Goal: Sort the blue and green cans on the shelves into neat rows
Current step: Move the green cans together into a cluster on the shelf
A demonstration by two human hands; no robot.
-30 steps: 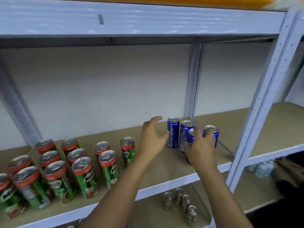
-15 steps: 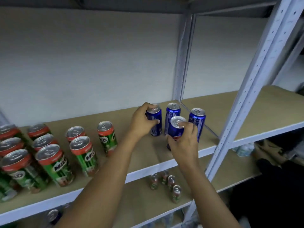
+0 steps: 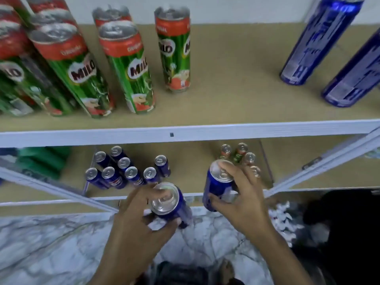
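Head view: each hand is gripping one blue can in front of the lower shelf.
Left hand [image 3: 141, 219] is curling round a blue can [image 3: 167, 202]; right hand [image 3: 240, 200] is curling round another [image 3: 218, 183]. Green cans [image 3: 127, 64] are reading "MILO" on the tan upper shelf [image 3: 226, 79]; marbled floor [image 3: 51, 243] is lying below.

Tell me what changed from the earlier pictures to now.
Each hand has lifted a blue can off the upper shelf and brought it down in front of the lower shelf: the left hand holds the left can, the right hand the right can. Two blue cans and the green cans stayed up there.
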